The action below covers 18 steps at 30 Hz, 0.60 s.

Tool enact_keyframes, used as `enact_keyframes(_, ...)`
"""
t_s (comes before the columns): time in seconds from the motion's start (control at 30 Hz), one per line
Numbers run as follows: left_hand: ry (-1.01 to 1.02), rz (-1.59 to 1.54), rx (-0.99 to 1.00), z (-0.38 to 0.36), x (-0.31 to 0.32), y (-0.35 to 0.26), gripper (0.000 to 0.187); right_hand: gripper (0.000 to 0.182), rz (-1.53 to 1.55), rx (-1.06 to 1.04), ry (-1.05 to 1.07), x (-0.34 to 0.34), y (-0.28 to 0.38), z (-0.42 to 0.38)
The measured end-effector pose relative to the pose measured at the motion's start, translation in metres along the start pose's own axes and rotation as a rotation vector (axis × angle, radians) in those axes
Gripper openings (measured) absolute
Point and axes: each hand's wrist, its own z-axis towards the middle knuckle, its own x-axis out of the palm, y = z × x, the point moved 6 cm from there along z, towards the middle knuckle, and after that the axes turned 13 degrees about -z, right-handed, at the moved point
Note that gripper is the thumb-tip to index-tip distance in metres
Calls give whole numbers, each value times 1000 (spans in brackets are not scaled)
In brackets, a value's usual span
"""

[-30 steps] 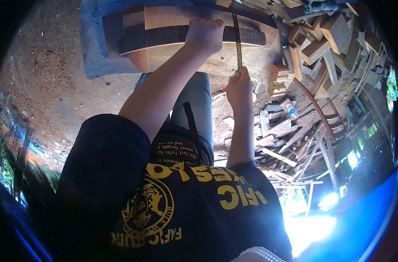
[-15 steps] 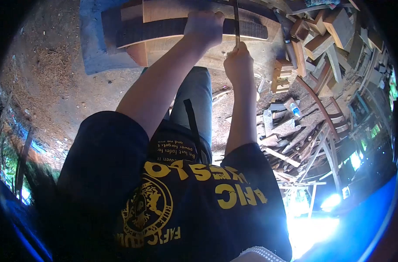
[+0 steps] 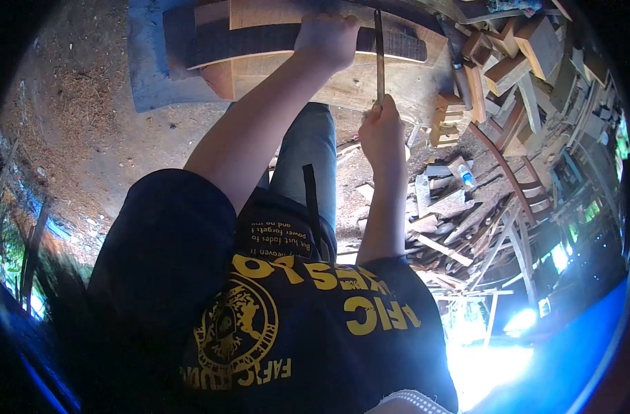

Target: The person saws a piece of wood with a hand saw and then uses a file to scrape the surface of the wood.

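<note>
A dark curved wooden board (image 3: 249, 45) lies across other wood pieces on the workbench. My left hand (image 3: 326, 43) is closed over its middle. To the right, my right hand (image 3: 382, 127) grips the near end of a long, narrow file (image 3: 380, 58). The file points away from me and crosses the board's right part in this view. Under the curved board shows a paler wooden plank (image 3: 280, 67), and a reddish wood piece (image 3: 220, 79) sticks out at its left.
A bluish sheet (image 3: 143, 86) hangs at the bench's left end. To the right are stacked wood blocks (image 3: 506, 74), a heap of scrap wood (image 3: 460, 221) and a plastic bottle (image 3: 466, 175). Sawdust-strewn dirt floor (image 3: 87, 103) spreads on the left.
My right hand has drawn the file back toward my body, so more of its length shows on my side of the board. My left hand keeps its hold on the board.
</note>
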Motion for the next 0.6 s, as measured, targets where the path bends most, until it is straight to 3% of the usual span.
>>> enact_keyframes(0.07, -8, -5, 13, 2, 3, 0, 23, 16, 63, 41, 20, 2, -2, 6)
enact_keyframes(0.13, 115, -8, -57, -1, -3, -3, 23, 16, -39, -101, -52, -4, 15, 31)
enact_keyframes(0.23, 65, 10, -33, -2, -1, -2, 24, 15, -42, -116, -96, -8, 24, 38)
enact_keyframes(0.33, 78, -120, -67, 2, 3, 3, 24, 18, -6, -64, -35, 2, 1, 9)
enact_keyframes(0.43, 30, -42, -38, 0, 3, 1, 26, 19, 28, -1, -42, 1, -2, 12)
enact_keyframes(0.53, -79, -30, 9, -3, 8, 2, 24, 18, -15, -187, -138, -6, 24, 50)
enact_keyframes(0.6, 9, -57, -25, -3, 0, 0, 25, 17, -18, -189, -138, 5, 13, 43)
